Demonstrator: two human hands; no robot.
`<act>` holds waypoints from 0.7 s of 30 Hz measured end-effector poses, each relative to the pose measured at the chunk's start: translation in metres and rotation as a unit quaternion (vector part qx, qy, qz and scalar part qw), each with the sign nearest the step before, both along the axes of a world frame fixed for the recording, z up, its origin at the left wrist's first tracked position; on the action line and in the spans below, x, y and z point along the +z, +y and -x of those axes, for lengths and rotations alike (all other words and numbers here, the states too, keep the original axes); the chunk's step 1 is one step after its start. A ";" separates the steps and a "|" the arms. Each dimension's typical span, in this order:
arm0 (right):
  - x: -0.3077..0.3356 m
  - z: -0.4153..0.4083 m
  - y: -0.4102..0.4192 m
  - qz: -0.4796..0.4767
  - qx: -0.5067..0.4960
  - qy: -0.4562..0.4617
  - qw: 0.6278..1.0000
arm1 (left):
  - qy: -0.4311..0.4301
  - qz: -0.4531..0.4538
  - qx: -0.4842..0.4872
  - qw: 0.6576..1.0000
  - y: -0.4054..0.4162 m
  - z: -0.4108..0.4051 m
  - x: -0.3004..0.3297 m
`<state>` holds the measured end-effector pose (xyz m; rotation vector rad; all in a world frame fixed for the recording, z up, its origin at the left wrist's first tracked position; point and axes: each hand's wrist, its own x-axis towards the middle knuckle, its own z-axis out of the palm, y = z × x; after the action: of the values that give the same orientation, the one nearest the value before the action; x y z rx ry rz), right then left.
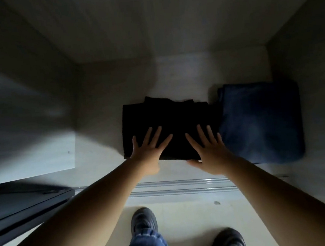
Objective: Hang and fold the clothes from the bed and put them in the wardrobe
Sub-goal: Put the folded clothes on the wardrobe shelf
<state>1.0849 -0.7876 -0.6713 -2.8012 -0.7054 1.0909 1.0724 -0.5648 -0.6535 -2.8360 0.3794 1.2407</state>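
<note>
On pale wardrobe floor [183, 76] (dim): black garment [169, 122], jeans [261, 120].

We see folded garment [169, 122] on wardrobe floor [182, 74], folded jeans [262, 122] touching its right side; door track [182, 187] in front.

Near edge of black garment [169, 122] hidden under left hand [148, 154] and right hand [208, 152]. Shoe [228, 240] cut off by bottom edge. Wardrobe wall [16, 118] blurred.
</note>
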 end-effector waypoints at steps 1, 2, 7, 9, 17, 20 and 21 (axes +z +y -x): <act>-0.006 0.002 -0.002 -0.003 -0.002 0.010 1.000 | 0.018 0.006 0.004 1.000 0.000 0.003 -0.005; -0.010 0.002 -0.004 -0.006 -0.006 0.016 1.000 | 0.028 0.006 0.006 1.000 -0.001 0.004 -0.007; 0.017 -0.007 -0.001 -0.013 -0.036 0.014 0.999 | 0.009 -0.022 -0.024 0.999 -0.014 -0.007 0.021; 0.044 -0.006 -0.002 -0.026 -0.057 -0.016 0.998 | -0.037 -0.009 -0.043 0.998 -0.027 -0.008 0.047; 0.230 -0.008 -0.051 -0.127 -0.195 -0.111 0.966 | -0.183 0.104 0.085 0.974 -0.114 -0.016 0.218; 0.319 -0.019 -0.078 -0.115 -0.208 -0.155 0.959 | -0.235 0.154 0.101 0.954 -0.139 -0.026 0.304; 0.346 -0.022 -0.085 -0.113 -0.211 -0.165 0.957 | -0.246 0.173 0.110 0.947 -0.144 -0.029 0.331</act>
<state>1.1066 -0.8722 -0.3251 -2.7670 -0.2020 0.4478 1.1015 -0.7093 -0.3227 -3.4200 0.2855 0.4686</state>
